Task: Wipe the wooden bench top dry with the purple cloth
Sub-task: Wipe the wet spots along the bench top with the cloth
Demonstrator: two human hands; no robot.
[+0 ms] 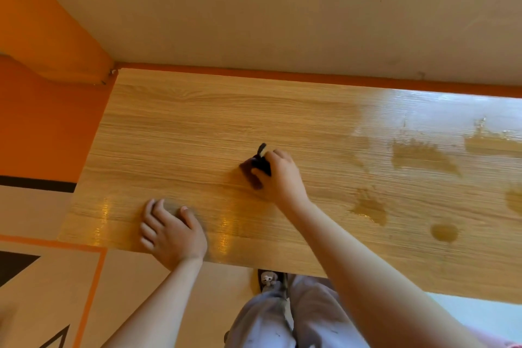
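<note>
The wooden bench top (180, 133) fills the middle of the head view, with pale grain. My right hand (281, 175) is near its centre, shut on a bunched dark purple cloth (252, 171) pressed against the wood; most of the cloth is hidden under my fingers. My left hand (172, 233) rests flat near the front edge, fingers spread, holding nothing. Wet patches (423, 157) and a round puddle (444, 232) lie on the right half of the top, which shines with glare.
A beige wall (282, 8) rises behind the bench with an orange strip along its base. An orange wall (42, 121) closes the left end. My legs and a shoe (269, 280) stand below the front edge.
</note>
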